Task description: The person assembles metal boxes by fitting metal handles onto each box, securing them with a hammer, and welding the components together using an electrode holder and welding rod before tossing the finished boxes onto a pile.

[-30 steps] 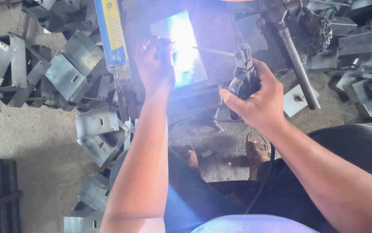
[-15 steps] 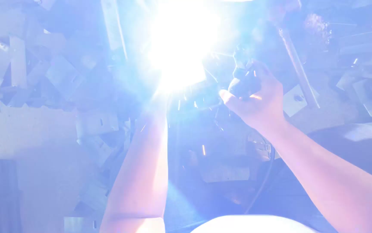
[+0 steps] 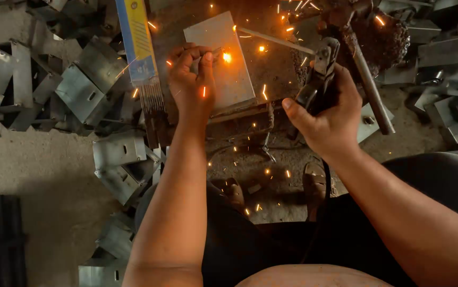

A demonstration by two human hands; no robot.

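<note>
Rough concrete floor (image 3: 37, 175), strewn at left and right with grey bent metal brackets (image 3: 80, 93); dark, scorched ground at centre, scattered with orange sparks. Flat grey metal plate (image 3: 223, 61) lying at top centre, slightly tilted, one long edge toward the viewer. Left hand (image 3: 191, 74) closed over the left edge of the plate, fingers curled and pinched around a small part at the plate's surface; exact item under the fingertips not discernible. Bright glowing weld spot (image 3: 227, 56) on the plate, just beside the left fingertips, to their right. Right hand (image 3: 327, 114) wrapped firmly around a dark electrode holder (image 3: 318, 79), positioned to the right of the plate and apart from it. Thin welding rod (image 3: 274, 40) running from the holder's clamp leftward across the plate toward the glowing spot. Blue and yellow pack of welding rods (image 3: 138, 45) just left of the left hand, bare rod ends protruding at its lower end. Rusty metal bar (image 3: 367, 85) slanting down behind the right hand. Sandalled feet (image 3: 314, 186) below the plate, between the forearms.
</note>
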